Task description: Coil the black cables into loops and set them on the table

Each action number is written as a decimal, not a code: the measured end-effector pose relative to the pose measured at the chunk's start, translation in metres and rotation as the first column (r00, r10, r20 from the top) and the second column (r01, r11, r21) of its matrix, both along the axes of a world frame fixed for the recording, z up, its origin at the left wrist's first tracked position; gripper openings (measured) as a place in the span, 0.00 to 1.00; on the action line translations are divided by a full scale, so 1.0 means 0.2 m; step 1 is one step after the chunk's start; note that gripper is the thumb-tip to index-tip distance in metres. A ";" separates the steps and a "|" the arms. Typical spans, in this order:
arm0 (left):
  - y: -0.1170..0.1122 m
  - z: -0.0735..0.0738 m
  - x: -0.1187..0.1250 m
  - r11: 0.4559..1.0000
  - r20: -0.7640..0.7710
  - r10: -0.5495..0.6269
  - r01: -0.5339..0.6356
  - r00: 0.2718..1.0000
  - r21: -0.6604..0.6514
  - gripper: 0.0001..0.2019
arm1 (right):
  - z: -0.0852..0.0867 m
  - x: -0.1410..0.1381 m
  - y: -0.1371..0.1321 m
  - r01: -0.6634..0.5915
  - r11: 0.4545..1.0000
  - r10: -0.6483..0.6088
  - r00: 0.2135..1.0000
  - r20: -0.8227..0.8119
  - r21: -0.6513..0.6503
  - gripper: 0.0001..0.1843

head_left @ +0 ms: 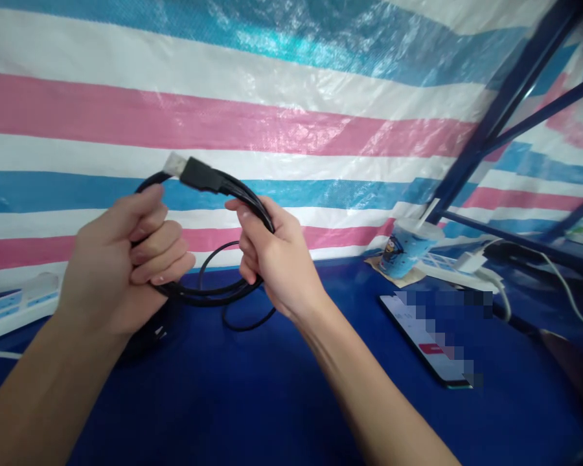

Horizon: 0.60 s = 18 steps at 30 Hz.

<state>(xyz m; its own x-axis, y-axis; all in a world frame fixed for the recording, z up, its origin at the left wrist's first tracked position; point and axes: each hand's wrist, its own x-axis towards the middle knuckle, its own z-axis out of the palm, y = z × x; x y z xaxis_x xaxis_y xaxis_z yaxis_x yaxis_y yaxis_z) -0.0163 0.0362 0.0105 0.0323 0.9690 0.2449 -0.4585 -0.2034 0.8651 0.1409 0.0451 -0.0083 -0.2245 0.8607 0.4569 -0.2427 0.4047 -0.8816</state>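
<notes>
A black USB cable [214,299] is looped into a coil between my two hands, above the blue table. My left hand [126,252] is closed around the coil's left side, its fingers curled inward. On the right side, my right hand [272,249] grips the same coil with the thumb on top. The cable's USB plug [199,175], black with a silver metal end, sticks out at the top of the loop and points left. A thinner loose length of cable hangs below, near my right hand. Beneath my left hand a dark object is partly hidden, and I cannot make it out.
A phone [430,343] lies face up on the blue table [252,401] at the right. Behind it stand a blue drink cup [405,249] with a straw and a white power strip [461,272]. Another power strip [17,310] is at left. A striped sheet [272,116] hangs behind.
</notes>
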 end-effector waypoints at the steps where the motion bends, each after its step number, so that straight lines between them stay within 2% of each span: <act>1: 0.00 0.00 -0.01 0.999 -0.052 -0.044 0.043 0.998 -0.009 0.21 | 0.01 0.03 0.00 0.004 1.000 -0.005 0.996 0.093 0.013 0.07; 4: -0.01 -0.02 -0.01 0.962 -0.228 -0.272 0.273 0.935 -0.026 0.15 | 0.06 0.15 0.01 -0.006 0.995 -0.036 0.915 0.403 0.104 0.09; 6: -0.01 -0.04 0.00 0.891 -0.346 -0.441 0.452 0.828 -0.053 0.26 | 0.10 0.24 0.01 -0.028 0.975 -0.100 0.832 0.546 0.222 0.10; 8: -0.02 -0.07 0.01 0.827 -0.465 -0.539 0.547 0.703 -0.130 0.36 | 0.12 0.28 -0.01 -0.092 0.932 -0.180 0.722 0.668 0.350 0.12; 10: -0.03 -0.10 0.03 0.834 -0.591 -0.528 0.505 0.610 -0.224 0.32 | 0.12 0.27 -0.03 -0.148 0.881 -0.290 0.579 0.762 0.449 0.13; 12: -0.05 -0.12 0.05 0.893 -0.693 -0.432 0.382 0.578 -0.237 0.19 | 0.11 0.22 -0.06 -0.148 0.838 -0.404 0.477 0.780 0.525 0.12; 13: -0.05 -0.11 0.05 0.919 -0.728 -0.373 0.340 0.576 -0.201 0.14 | 0.11 0.20 -0.07 -0.130 0.824 -0.437 0.473 0.765 0.551 0.12; 14: -0.06 -0.11 0.05 0.936 -0.746 -0.317 0.322 0.586 -0.144 0.11 | 0.11 0.17 -0.08 -0.107 0.822 -0.438 0.511 0.740 0.560 0.14; 16: -0.06 -0.07 0.04 0.937 -0.736 -0.244 0.348 0.632 -0.012 0.09 | 0.11 0.15 -0.09 -0.064 0.861 -0.339 0.665 0.665 0.504 0.17; 18: -0.06 -0.04 0.01 0.942 -0.651 -0.135 0.301 0.747 0.149 0.11 | 0.12 0.15 -0.09 -0.036 0.926 -0.189 0.819 0.542 0.377 0.13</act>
